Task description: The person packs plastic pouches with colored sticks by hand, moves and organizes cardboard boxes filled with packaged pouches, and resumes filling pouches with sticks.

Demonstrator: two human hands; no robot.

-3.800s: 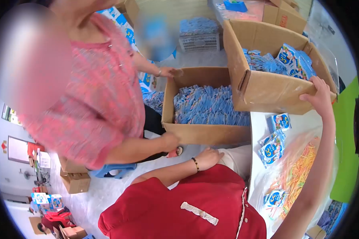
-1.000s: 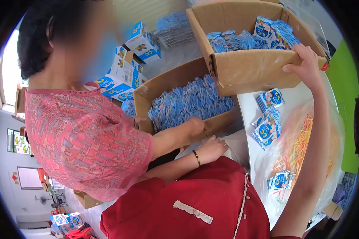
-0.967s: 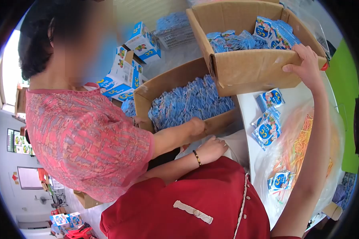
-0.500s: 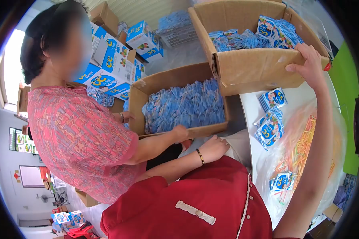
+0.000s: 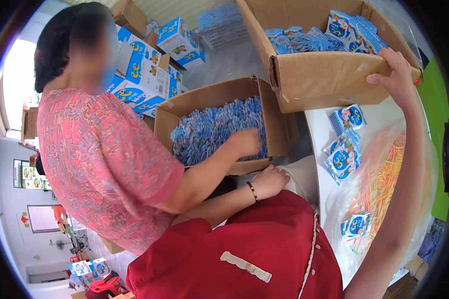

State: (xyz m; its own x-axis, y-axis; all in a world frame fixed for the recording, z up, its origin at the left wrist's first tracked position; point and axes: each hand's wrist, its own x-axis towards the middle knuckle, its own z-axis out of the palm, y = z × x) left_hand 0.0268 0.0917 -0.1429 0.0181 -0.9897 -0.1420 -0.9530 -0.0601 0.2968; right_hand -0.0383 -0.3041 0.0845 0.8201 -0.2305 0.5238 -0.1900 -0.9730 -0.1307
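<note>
My right hand [image 5: 396,77] grips the near rim of an upper cardboard box [image 5: 344,82], thumb on its outer face. Blue-and-white snack packets [image 5: 356,35] lie inside that box. My left hand [image 5: 272,180], with a dark beaded bracelet, rests low by the pale cloth at my lap. Its fingers are curled, and whatever they hold, if anything, is hidden. Just beyond it, a lower cardboard box [image 5: 279,122] is full of small blue packets [image 5: 214,129]. A co-worker's blurred hand [image 5: 245,143] is over these packets.
The co-worker in a pink patterned shirt [image 5: 100,149] stands close on the left. On the white table [image 5: 324,134] lie loose packets [image 5: 343,157] and a clear plastic bag of thin coloured sticks [image 5: 384,174]. Printed cartons [image 5: 139,65] are stacked behind.
The co-worker's hand has gone from the lower box's near edge to above its packets. My right hand and the upper box appear slightly farther right; my left hand keeps its place.
</note>
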